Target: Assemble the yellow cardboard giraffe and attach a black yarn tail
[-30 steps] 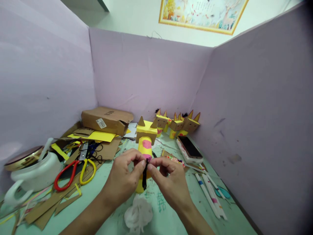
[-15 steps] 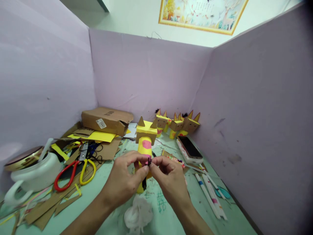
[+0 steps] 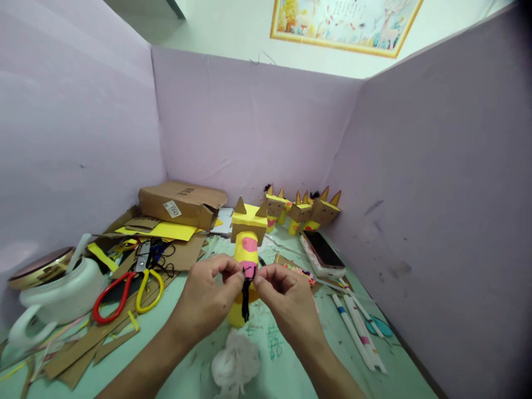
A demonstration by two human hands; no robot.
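While my hands meet, black yarn [image 3: 245, 296] hangs between them.
Left hand [image 3: 208, 302] and right hand [image 3: 286, 302] pinch it before the yellow figure [image 3: 248, 238].

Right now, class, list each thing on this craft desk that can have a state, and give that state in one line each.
Left hand: pinched on the black yarn.
Right hand: pinched on the same yarn.
Black yarn: held at the top, tail hanging down.
Yellow figure: upright.
Scissors: lying flat, handles together.
Phone: screen dark, face up.
Cardboard box: lying on its side.
White pens: lying flat.
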